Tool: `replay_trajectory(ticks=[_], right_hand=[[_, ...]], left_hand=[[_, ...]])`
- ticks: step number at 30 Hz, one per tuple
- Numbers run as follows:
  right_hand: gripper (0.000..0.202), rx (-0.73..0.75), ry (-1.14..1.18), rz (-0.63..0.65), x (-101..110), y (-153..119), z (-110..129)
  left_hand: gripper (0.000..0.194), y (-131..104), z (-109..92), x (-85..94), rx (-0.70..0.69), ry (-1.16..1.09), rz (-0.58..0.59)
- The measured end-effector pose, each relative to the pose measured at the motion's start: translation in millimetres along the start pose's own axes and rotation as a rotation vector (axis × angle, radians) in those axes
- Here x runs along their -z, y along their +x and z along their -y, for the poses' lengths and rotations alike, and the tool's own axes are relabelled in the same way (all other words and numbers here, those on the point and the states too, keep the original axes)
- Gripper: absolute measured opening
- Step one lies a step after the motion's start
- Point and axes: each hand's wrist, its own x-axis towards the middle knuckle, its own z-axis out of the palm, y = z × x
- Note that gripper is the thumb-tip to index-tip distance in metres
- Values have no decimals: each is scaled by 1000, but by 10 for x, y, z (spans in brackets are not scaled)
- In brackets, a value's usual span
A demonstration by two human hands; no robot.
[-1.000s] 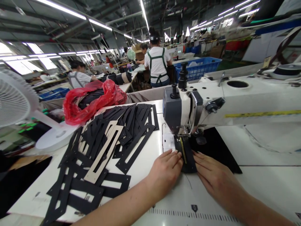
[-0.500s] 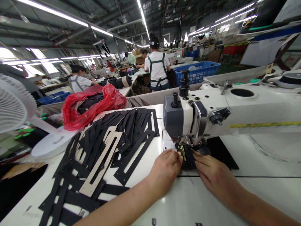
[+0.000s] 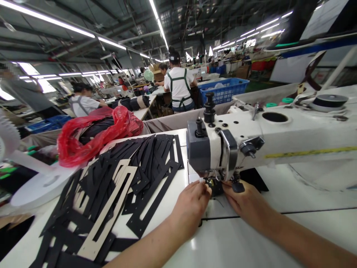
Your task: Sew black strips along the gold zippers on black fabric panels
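Note:
Under the head of a white sewing machine (image 3: 216,149) lies a black fabric piece (image 3: 216,191) with a strip of gold zipper teeth (image 3: 212,182). My left hand (image 3: 192,203), fingers pinched, grips its near left edge. From the other side my right hand (image 3: 245,199) has its fingers pressed together on the right edge, close by the presser foot; its fingertips are partly hidden by the machine. More black material (image 3: 254,179) spreads on the table behind the needle area.
Black frame-shaped pieces with long slots (image 3: 153,197) lie heaped on the left, a beige one (image 3: 107,214) on top. Behind them sits a red plastic bag (image 3: 125,121). A white fan (image 3: 41,182) stands far left. Beyond are a blue basket (image 3: 225,89) and co-workers.
The view has shifted, so most things sit a little further left. The black piece has slid further under the machine head, with less zipper showing. Both hands have moved forward with it.

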Motion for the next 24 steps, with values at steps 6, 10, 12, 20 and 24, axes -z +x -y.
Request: replay_trajectory(ticks=[6, 10, 12, 20, 24], right_hand=[[30, -25, -34, -2, -72, 34, -115], [30, -25, -45, 12, -85, 36, -151], [30, -26, -53, 14, -87, 31, -161], [27, -47, -101, 27, -116, 4, -185], [28, -43, -128, 31, -164, 9, -196]], left_hand=[[21, 34, 68, -72, 50, 24, -32], [20, 40, 90, -96, 57, 25, -37], [20, 43, 88, -92, 64, 23, -26], [13, 41, 89, -99, 122, -4, 26], [10, 43, 92, -117, 144, -6, 9]])
